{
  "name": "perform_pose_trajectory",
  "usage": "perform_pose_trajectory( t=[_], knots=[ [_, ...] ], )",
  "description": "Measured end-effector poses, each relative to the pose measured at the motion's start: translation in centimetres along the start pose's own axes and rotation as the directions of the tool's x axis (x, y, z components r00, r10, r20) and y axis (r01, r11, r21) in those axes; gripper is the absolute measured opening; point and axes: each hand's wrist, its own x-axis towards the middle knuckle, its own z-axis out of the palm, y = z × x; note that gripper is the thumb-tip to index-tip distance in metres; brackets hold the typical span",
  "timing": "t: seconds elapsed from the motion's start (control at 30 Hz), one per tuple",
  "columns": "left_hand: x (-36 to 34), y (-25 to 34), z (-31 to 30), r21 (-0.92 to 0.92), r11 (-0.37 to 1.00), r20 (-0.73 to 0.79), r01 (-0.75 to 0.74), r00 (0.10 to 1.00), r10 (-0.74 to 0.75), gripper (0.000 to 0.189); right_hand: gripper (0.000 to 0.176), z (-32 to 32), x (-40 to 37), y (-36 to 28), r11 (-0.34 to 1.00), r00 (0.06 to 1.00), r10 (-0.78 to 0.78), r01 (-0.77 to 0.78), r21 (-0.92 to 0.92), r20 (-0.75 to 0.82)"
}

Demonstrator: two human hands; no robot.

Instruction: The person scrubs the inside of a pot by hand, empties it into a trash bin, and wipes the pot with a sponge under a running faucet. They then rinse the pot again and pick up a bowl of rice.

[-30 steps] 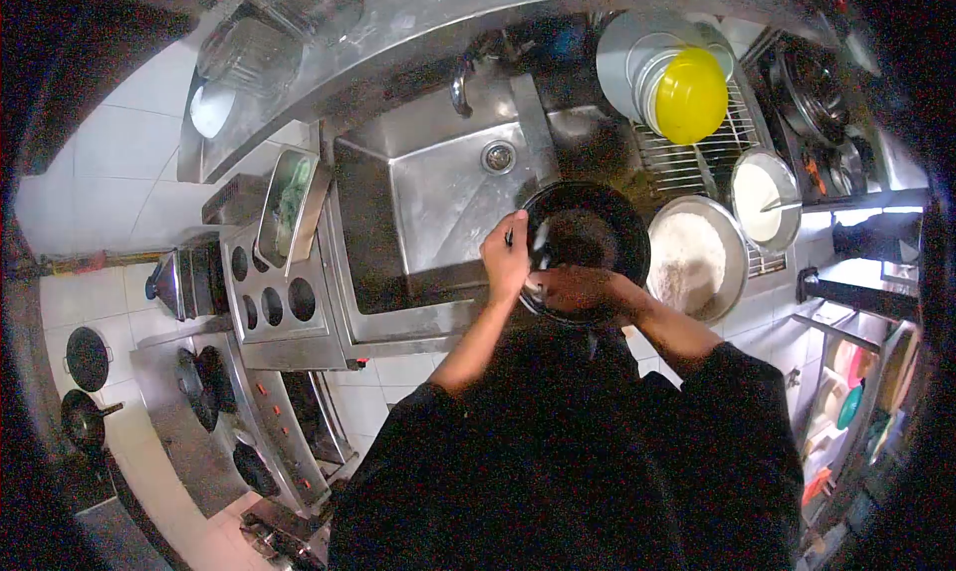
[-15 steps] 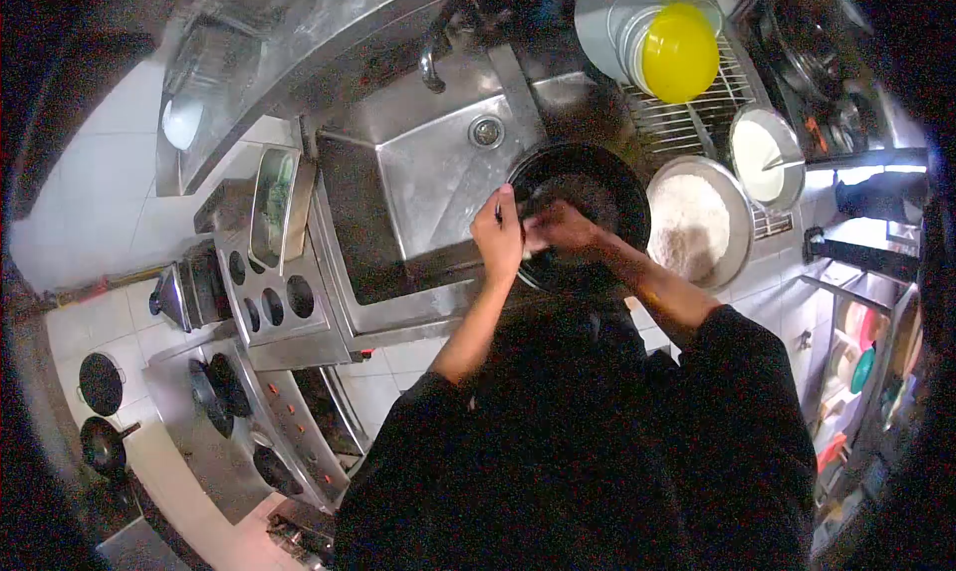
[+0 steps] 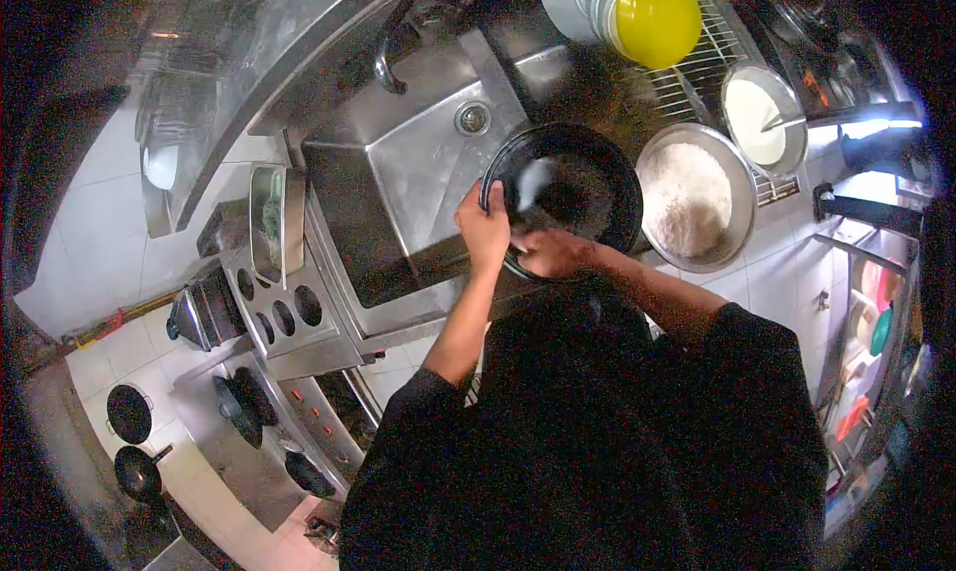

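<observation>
The pan (image 3: 578,188) sat on the counter's front edge, just right of the sink (image 3: 418,173) and touching or nearly touching the bowl of flour (image 3: 692,198) on its other side. It was black, round and shallow, with a pale smear on its inner wall. It looked stiff and fairly heavy, probably metal, and if that smear was wet or greasy the wall would be slippery. The bare rim seemed the surest place to grip, thumb inside and fingers under the lip.

The left hand (image 3: 484,228) did about that: it was closed over the pan's left rim, forearm bare and running straight up from a bent elbow. The right hand (image 3: 548,252) lay low at the near rim, knuckles up, fingers curled inward. Whether it clasped something small or only pressed on the pan could not be told. Its forearm came in from the right, across the body.

Behind stood a rack (image 3: 697,83) with a yellow bowl (image 3: 655,15).
</observation>
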Motion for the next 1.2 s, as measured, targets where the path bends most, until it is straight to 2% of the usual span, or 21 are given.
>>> perform_pose_trajectory(
  t=[0.07, 0.13, 0.17, 0.2, 0.23, 0.27, 0.33, 0.37, 0.4, 0.5, 0.6, 0.63, 0.7, 0.77, 0.8, 0.87, 0.93, 1.03, 1.1, 1.17, 1.2],
  knots=[
    [0.4, -0.1, 0.1, 0.071, 0.996, -0.014, -0.045, 0.999, 0.046, 0.023, 0.039, -4.1, -2.5, -4.3, 0.989, 0.905, -0.125, 0.144, -0.016, 0.405],
    [0.2, 0.0, 0.5, 0.023, 0.990, -0.110, -0.139, 0.984, 0.140, 0.025, 0.038, -4.1, -2.4, -4.1, 0.973, 0.898, -0.223, 0.182, 0.142, 0.379],
    [0.2, 0.0, 0.5, 0.022, 0.990, -0.104, -0.141, 0.984, 0.142, 0.025, 0.036, -2.9, -2.0, -3.8, 0.964, 0.949, -0.202, 0.149, 0.219, 0.242],
    [0.4, 0.4, 0.3, 0.035, 0.999, -0.024, 0.024, 0.999, -0.023, 0.026, 0.034, -1.7, -1.3, -2.7, 0.947, 0.981, -0.164, 0.128, 0.293, 0.101],
    [0.4, 0.7, 0.2, 0.063, 0.980, 0.050, 0.189, 0.980, -0.193, 0.027, 0.032, 3.1, 1.9, 3.9, 0.967, 0.974, -0.213, 0.221, 0.129, -0.071],
    [0.5, 0.1, 0.5, 0.061, 0.981, 0.046, 0.186, 0.981, -0.189, 0.027, 0.032, 2.4, 1.9, 3.5, 0.966, 0.973, -0.218, 0.226, 0.126, -0.071],
    [0.3, -0.5, 0.7, -0.176, 0.978, -0.026, 0.110, 0.993, -0.116, 0.028, 0.033, 1.4, 1.4, 1.7, 0.941, 0.961, -0.184, 0.233, -0.244, 0.207],
    [-0.1, -0.8, 1.2, -0.189, 0.981, -0.118, -0.046, 0.993, 0.023, 0.033, 0.029, 1.6, 2.5, 3.0, 0.963, 0.935, -0.270, 0.267, 0.046, 0.230],
    [0.0, -0.9, 0.9, -0.186, 0.982, -0.116, -0.047, 0.993, 0.025, 0.033, 0.026, 1.9, 3.7, 4.6, 0.906, 0.901, -0.354, 0.264, 0.333, 0.252],
    [0.0, 0.7, 0.4, -0.387, 0.889, 0.072, 0.245, 0.969, -0.236, 0.043, 0.019, -0.6, 4.1, 5.2, 0.713, 0.759, -0.649, 0.583, 0.389, 0.053],
    [0.5, -0.8, 0.5, -0.268, 0.956, 0.032, 0.117, 0.993, -0.112, 0.044, 0.030, -1.5, 3.8, 0.2, 0.928, 0.899, -0.354, 0.371, 0.020, -0.257],
    [0.7, -0.2, 0.1, -0.268, 0.957, 0.027, 0.110, 0.994, -0.107, 0.044, 0.028, -0.9, 3.1, 0.0, 0.912, 0.915, -0.360, 0.386, 0.138, -0.183],
    [0.3, 1.0, -0.8, -0.505, 0.779, 0.131, 0.371, 0.925, -0.355, 0.034, 0.027, 0.1, 1.9, -0.5, 0.860, 0.930, -0.366, 0.351, 0.371, -0.032],
    [0.5, 1.1, -1.4, -0.592, 0.573, 0.239, 0.567, 0.802, -0.547, 0.031, 0.035, -1.0, 0.4, -0.5, 0.871, 0.871, -0.485, 0.472, 0.140, 0.080],
    [0.5, 0.3, -1.1, -0.595, 0.570, 0.239, 0.567, 0.802, -0.548, 0.031, 0.043, -2.2, -0.3, -2.0, 0.902, 0.896, -0.411, 0.373, 0.217, 0.167],
    [0.5, -2.2, -0.5, -0.648, 0.664, 0.157, 0.373, 0.918, -0.363, 0.017, 0.061, -3.8, -1.1, -4.2, 0.929, 0.896, -0.272, 0.150, 0.338, 0.351],
    [0.9, -2.8, -1.0, -0.660, 0.628, 0.135, 0.413, 0.887, -0.443, 0.015, 0.061, -2.1, -0.9, -4.5, 0.866, 0.864, -0.489, 0.463, 0.189, 0.121],
    [2.0, -2.6, -3.9, -0.666, 0.699, -0.084, 0.260, 0.905, -0.417, 0.030, 0.049, -3.7, -3.2, -8.5, 0.850, 0.917, -0.315, 0.387, -0.356, 0.244],
    [2.5, -0.8, -7.6, -0.683, 0.679, -0.038, 0.269, 0.915, -0.402, 0.050, 0.047, -3.9, -3.4, -8.3, 0.810, 0.929, -0.240, 0.351, -0.469, 0.280],
    [2.4, -1.1, -8.3, -0.635, 0.737, -0.103, 0.230, 0.921, -0.376, 0.051, 0.039, -3.0, -2.2, -9.5, 0.738, 0.944, -0.007, 0.227, -0.636, 0.330],
    [2.3, -0.7, -8.3, -0.604, 0.778, -0.183, 0.173, 0.920, -0.346, 0.050, 0.039, -1.6, -1.4, -10.8, 0.730, 0.941, -0.009, 0.238, -0.641, 0.339]
  ],
)
